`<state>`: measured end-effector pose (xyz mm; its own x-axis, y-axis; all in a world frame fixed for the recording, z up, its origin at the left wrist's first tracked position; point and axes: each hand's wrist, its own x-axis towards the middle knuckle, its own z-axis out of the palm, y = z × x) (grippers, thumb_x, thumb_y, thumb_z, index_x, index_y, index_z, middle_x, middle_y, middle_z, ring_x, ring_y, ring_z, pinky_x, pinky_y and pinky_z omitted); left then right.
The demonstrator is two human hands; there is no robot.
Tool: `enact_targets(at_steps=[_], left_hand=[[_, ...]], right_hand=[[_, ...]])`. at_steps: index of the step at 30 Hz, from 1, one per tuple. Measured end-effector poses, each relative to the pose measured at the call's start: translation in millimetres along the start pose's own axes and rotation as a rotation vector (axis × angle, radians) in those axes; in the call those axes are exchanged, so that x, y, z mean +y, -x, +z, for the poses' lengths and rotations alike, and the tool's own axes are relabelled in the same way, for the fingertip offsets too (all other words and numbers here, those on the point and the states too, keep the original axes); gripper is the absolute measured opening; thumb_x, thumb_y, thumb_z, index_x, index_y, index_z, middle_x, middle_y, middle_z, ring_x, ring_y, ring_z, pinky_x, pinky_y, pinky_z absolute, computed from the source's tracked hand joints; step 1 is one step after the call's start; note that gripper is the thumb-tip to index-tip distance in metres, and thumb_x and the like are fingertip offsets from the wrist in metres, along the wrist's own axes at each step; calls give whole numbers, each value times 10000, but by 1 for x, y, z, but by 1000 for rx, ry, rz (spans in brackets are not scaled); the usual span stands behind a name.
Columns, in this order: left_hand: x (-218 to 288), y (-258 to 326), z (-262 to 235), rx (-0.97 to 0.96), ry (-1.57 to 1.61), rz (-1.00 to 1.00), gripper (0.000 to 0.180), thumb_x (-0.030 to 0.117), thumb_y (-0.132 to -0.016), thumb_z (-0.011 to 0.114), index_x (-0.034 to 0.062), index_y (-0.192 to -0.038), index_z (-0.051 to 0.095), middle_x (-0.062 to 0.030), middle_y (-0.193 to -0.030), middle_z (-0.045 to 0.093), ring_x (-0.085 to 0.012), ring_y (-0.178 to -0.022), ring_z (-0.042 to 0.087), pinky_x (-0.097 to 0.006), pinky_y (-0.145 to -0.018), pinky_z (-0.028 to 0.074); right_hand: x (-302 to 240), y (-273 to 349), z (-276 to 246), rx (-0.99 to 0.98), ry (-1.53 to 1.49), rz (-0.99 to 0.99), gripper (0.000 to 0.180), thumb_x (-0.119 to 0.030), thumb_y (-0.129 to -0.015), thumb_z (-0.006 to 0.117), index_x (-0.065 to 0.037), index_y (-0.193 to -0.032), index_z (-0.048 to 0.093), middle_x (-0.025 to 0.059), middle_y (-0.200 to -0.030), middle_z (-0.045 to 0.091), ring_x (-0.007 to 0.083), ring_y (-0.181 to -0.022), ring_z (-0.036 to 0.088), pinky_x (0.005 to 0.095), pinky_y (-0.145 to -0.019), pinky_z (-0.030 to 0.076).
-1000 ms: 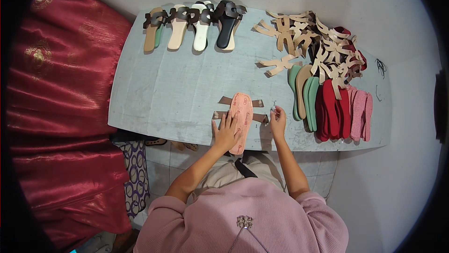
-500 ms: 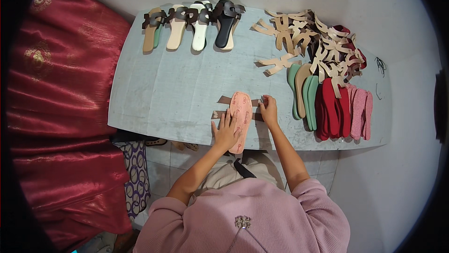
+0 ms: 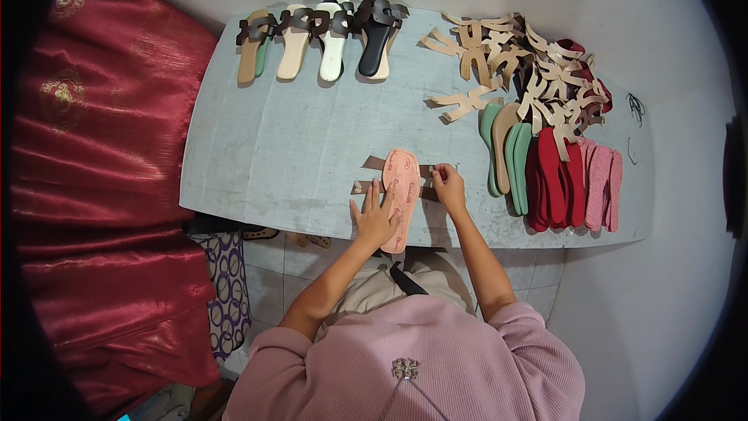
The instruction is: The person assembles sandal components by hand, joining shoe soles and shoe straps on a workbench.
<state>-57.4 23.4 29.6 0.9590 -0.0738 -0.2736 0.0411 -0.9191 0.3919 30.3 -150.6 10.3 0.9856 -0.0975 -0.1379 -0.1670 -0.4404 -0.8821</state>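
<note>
A peach-pink sandal sole [image 3: 402, 195] with printed marks lies lengthwise near the table's front edge. A dark brown strap piece [image 3: 374, 162] passes beneath it, its ends sticking out on both sides. My left hand [image 3: 375, 217] lies over the sole's left side with fingers spread, fingertips beside the lower left strap end. On the other side, my right hand [image 3: 449, 189] is closed in a pinch at the tip of the upper right strap end. Its fingers partly cover that tip.
Finished sandals with dark straps [image 3: 296, 39] stand in a row at the back left. Loose tan strap pieces [image 3: 471, 51] are heaped at the back right. Green soles [image 3: 517, 168], red soles [image 3: 552, 187] and pink soles [image 3: 598, 187] sit below them. A red curtain [image 3: 109, 187] hangs at left.
My right hand's fingers have curled in more closely at the strap tip. My left hand has kept its place on the sole.
</note>
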Motion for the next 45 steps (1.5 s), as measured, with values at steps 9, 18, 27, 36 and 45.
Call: enact_targets(at_steps=[9, 18, 27, 36, 45], left_hand=[[-1, 2, 1, 13, -82, 6, 644, 413, -796, 474, 203, -1350, 222, -161, -1393, 171, -296, -1278, 185, -691, -892, 102], [-1, 5, 0, 45, -97, 18, 627, 414, -811, 457, 216, -1354, 217, -162, -1375, 217, -325, -1260, 223, -658, -907, 159], [-1, 4, 2, 49, -83, -6, 607, 406, -814, 455, 228, -1349, 231, -166, -1372, 219, -334, -1254, 226, -655, -907, 161], [-1, 4, 5, 106, -95, 21, 618, 399, -805, 470, 224, -1349, 233, -178, -1361, 232, -341, -1241, 240, -663, -892, 169], [0, 4, 12, 98, -130, 15, 620, 405, -808, 455, 218, -1353, 224, -185, -1365, 214, -348, -1242, 231, -662, -900, 150]], right_hand=[[-26, 11, 11, -33, 325, -309, 236, -161, -770, 584, -9, -951, 588, 136, -816, 560, 272, -796, 532, 331, -673, 444], [-15, 24, 16, -29, 191, -212, 241, -115, -820, 511, -3, -1026, 568, 165, -839, 544, 309, -751, 534, 351, -668, 436], [-26, 23, 25, 54, 431, -413, 264, -175, -761, 598, -89, -1010, 601, 96, -852, 554, 243, -796, 516, 334, -676, 413], [-12, 29, 39, 90, 911, -557, 329, -239, -787, 542, -70, -1069, 546, 64, -1098, 489, 218, -1068, 412, 434, -821, 326], [-8, 22, 41, -193, 1241, -701, 372, -234, -741, 503, -7, -1031, 550, 120, -1227, 411, 262, -1143, 355, 436, -919, 292]])
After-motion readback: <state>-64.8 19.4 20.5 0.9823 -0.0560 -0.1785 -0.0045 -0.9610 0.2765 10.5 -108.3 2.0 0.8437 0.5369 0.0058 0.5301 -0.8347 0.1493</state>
